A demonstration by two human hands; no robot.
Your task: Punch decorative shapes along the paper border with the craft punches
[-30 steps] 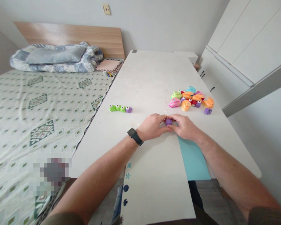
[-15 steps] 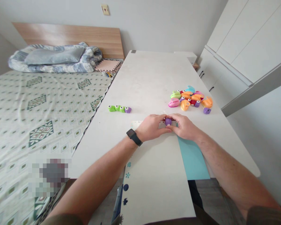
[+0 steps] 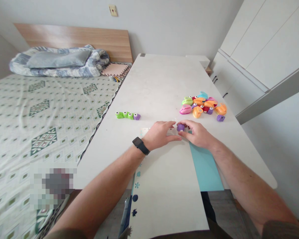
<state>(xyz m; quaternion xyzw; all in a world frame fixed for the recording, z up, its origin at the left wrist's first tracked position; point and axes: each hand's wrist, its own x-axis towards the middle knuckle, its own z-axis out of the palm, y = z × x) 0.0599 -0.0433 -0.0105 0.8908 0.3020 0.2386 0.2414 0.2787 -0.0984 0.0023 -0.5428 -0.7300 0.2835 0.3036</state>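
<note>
"At the far edge of the white sheet (image 3: 169, 186), what did your hands have hold of?"

"Your right hand (image 3: 199, 133) had its thumb and fingers round the purple punch (image 3: 180, 128), which sat by that edge, over the table (image 3: 161, 86). Your left hand (image 3: 159, 135) grasped nothing: its thumb and fingers were parted, just beside the punch."

"Was the paper inside the punch's slot?"

"I couldn't tell; your fingers hid it. Nor could I tell how firmly your left palm pressed."

"So what could have gone wrong from there?"

"Slippage, I'd judge. Your sheet overhung the table's near edge, so its own weight, or a brush from your body, could have pulled it askew under a loose left hand. With one hand alone on the punch, an uneven push could have tipped it and creased the paper."

"Anything else?"

"The teal sheet (image 3: 206, 167) lay partly under the white one, on your right; if either slid, it could have dragged the other. The row of green and purple punches (image 3: 128, 115) lay beyond your left hand, where a wide swing could have scattered it."
</note>
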